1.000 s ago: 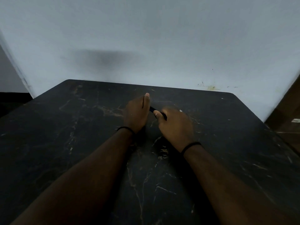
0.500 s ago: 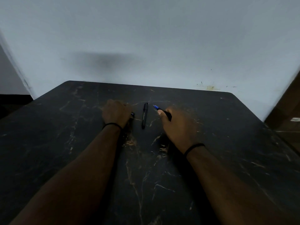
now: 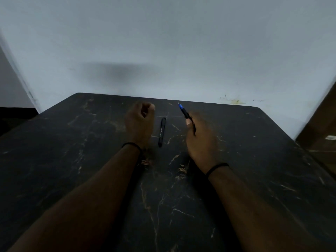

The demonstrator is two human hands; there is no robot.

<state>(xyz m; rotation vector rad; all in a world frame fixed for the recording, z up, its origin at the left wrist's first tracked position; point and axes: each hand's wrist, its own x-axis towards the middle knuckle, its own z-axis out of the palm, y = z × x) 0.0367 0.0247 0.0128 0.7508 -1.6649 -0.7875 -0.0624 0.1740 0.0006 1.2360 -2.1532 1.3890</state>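
A black pen [image 3: 162,131] lies on the dark marbled table [image 3: 91,160], pointing roughly away from me, between my two hands. My left hand [image 3: 140,122] hovers just left of it, curled into a loose fist; no object shows in it. My right hand [image 3: 201,142] is to the right of the lying pen and grips a second black pen with a blue tip [image 3: 184,111]. That pen's tip points up and away towards the wall. Both wrists wear a thin black band.
The table's far edge meets a pale wall [image 3: 163,51]. A brown wooden surface [image 3: 320,135] stands past the table's right corner. The floor at the far left is dark.
My hands parted and a black pen now lies on the table between them. My left hand has lifted and moved back towards the pen. The right hand raised its blue-tipped pen.
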